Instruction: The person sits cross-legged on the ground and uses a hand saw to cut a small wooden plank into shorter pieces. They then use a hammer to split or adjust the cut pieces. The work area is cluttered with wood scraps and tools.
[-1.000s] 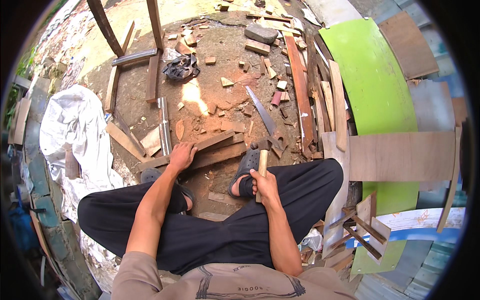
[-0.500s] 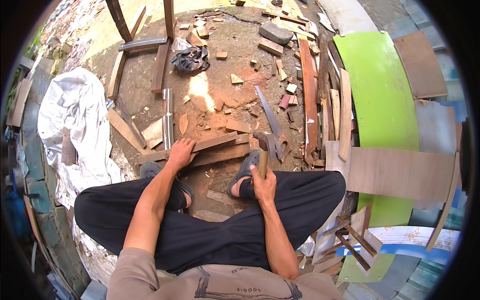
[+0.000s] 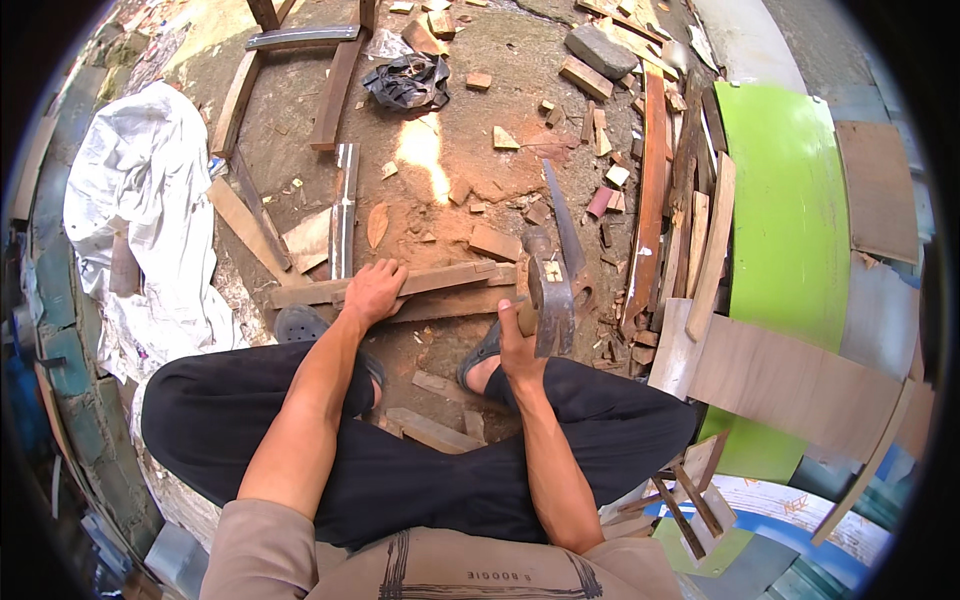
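Note:
My right hand (image 3: 519, 352) is wrapped round the wooden handle of a hammer (image 3: 552, 312). The hammer's metal head is raised off the ground, just right of the wood. My left hand (image 3: 375, 291) is closed over a long, narrow wooden strip (image 3: 443, 280), which lies slantwise in front of my feet. A thicker wooden piece (image 3: 455, 304) sits right below that strip, on the near side. Beyond the hammer, a handsaw (image 3: 565, 225) lies on the ground, partly hidden by the hammer head. Any nail at the wood is too small to make out.
A wooden frame (image 3: 338, 105) stands far left, with a black plastic bag (image 3: 408, 82) beside it. White cloth (image 3: 140, 210) lies at left. Wood offcuts and a grey stone (image 3: 600, 50) litter the ground. Long boards (image 3: 648, 190) and a green panel (image 3: 785, 200) line the right.
The hammer has come up toward me, its head now larger and farther right. My left hand stays on the strip. The whole view has shifted slightly.

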`<state>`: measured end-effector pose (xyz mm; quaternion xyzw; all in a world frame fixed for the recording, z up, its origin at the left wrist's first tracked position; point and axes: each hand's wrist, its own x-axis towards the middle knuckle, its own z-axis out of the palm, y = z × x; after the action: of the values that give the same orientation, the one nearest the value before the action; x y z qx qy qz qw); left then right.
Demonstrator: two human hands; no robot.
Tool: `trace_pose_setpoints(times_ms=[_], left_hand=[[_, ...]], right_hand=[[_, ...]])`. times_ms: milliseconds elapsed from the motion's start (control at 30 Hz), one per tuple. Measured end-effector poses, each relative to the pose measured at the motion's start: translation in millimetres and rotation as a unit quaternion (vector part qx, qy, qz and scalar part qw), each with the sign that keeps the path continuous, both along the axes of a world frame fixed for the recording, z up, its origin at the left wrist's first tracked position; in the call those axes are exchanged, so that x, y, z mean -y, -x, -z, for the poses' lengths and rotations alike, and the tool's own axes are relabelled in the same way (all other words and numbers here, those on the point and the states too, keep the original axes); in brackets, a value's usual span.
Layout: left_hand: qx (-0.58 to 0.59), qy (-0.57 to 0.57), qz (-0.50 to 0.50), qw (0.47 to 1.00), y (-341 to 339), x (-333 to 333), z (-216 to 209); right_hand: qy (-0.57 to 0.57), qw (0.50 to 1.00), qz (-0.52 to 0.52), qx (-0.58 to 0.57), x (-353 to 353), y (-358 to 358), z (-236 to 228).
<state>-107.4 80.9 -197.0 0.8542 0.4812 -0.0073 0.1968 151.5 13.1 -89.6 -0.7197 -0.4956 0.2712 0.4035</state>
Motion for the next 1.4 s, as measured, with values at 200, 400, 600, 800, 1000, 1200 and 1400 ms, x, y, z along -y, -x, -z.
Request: trace_pose_setpoints(times_ms=[200,400,600,800,1000,1200,1400], left_hand=[[-0.003,0.000,0.015,1.000,-4,-4,-1],[-0.007,-0.009,0.006,1.000,3,-1,-1],[0.004,0.006,0.002,1.000,2,-4,-3],[-0.004,0.012,0.020,1.000,-8,-6,2],[-0.019,0.006,0.004,1.000,-1,-4,0],[-0.014,0.009,0.016,1.000,-2,-7,-2],[-0.020,0.009,0.015,1.000,-3,-5,-4]], right_hand=[[0.358,0.928,0.090,-0.042,-1,-11,72],[0.078,0.969,0.026,-0.234,-46,-9,-22],[-0.120,0.965,-0.081,-0.219,-39,-14,-40],[0.309,0.949,0.061,0.011,-17,-24,71],[0.002,0.982,-0.027,-0.185,-60,-22,-59],[-0.019,0.999,0.002,-0.031,0,-21,36],[0.330,0.943,0.033,0.007,-23,-24,40]])
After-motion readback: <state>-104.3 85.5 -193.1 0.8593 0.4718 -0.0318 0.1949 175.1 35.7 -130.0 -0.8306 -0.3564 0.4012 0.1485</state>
